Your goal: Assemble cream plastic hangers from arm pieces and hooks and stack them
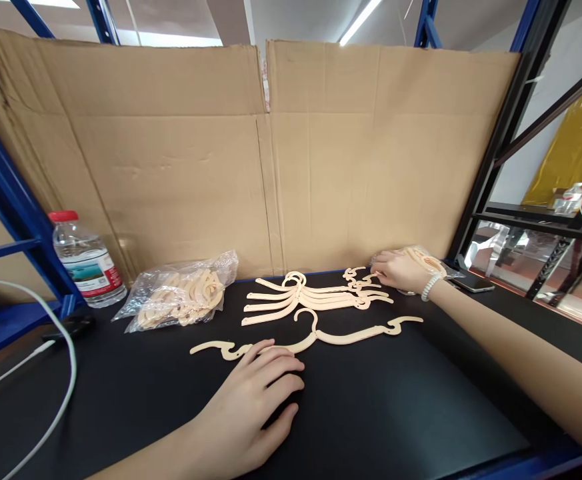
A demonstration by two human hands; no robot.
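My left hand (258,403) lies on the black table with its fingers apart. Its fingertips are over or against the left arm of a beige folding clothes hanger (345,337), which is spread out with its hook toward the back. Behind that, several more beige hangers (315,297) lie stacked with their hooks together and small end pieces (363,287) at the right. At the back right my right hand (399,270), wearing a beaded bracelet, is beside a clear plastic bag (423,259) of beige pieces. Its fingers are bent down close to the end pieces; what they hold, if anything, is hidden.
A second clear bag (185,297) of beige hanger parts lies at the left, next to a red-capped water bottle (88,263). A white cable (73,363) loops at the left edge. A phone (473,283) lies far right. Cardboard panels (171,167) wall off the back.
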